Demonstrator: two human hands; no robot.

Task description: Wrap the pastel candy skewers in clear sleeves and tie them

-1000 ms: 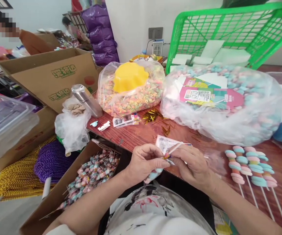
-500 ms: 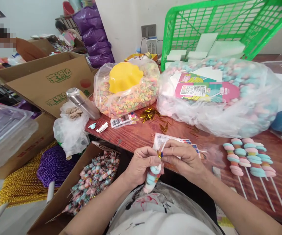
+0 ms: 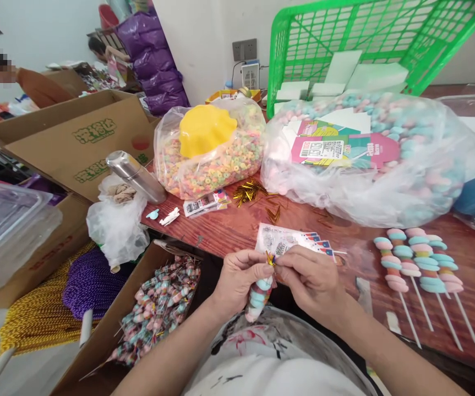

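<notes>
A wrapped candy skewer [image 3: 258,298], pink and blue, hangs down between my hands in front of my lap. My left hand [image 3: 239,280] is closed round the gathered neck of its wrapper. On the other side my right hand [image 3: 309,275] pinches a gold twist tie [image 3: 270,258] at that neck. Printed clear bags [image 3: 280,240] lie on the table just behind my hands. Gold twist ties [image 3: 247,192] are scattered farther back. Several unwrapped candy skewers [image 3: 427,258] on white sticks lie at the right.
Behind stand a bag of ring candies [image 3: 216,165], a large bag of pink and blue candies [image 3: 419,181] and a green basket [image 3: 276,66]. A steel flask [image 3: 136,177] is at the left. An open carton [image 3: 97,352] of wrapped skewers sits below. Two people are at the far left.
My right fingers have curled in more at the wrapper's neck. The view has shifted slightly; the skewer stays between my hands.
</notes>
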